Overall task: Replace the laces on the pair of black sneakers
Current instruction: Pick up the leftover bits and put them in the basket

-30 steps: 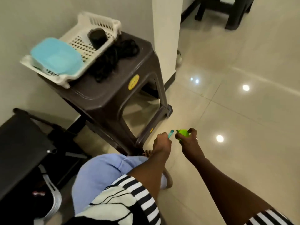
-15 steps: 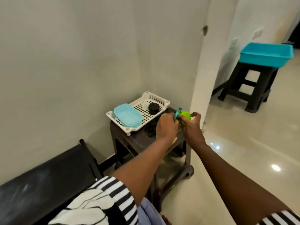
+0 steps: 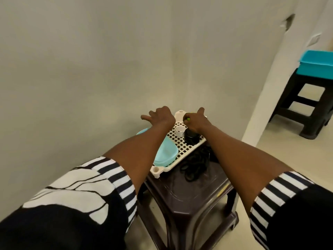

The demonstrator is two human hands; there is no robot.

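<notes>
Left hand (image 3: 161, 115): fingers spread, holding nothing. Right hand (image 3: 195, 121): we see it pinching a green object (image 3: 188, 119) over the white perforated tray (image 3: 182, 141).

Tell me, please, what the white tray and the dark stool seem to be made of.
The tray looks like moulded plastic, matte off-white, given its regular square grid holes. The stool seems to be glossy dark brown plastic: one moulded piece with raised lines on the seat.

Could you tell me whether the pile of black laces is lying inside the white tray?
No, the laces lie on the stool top, beside the tray.
</notes>
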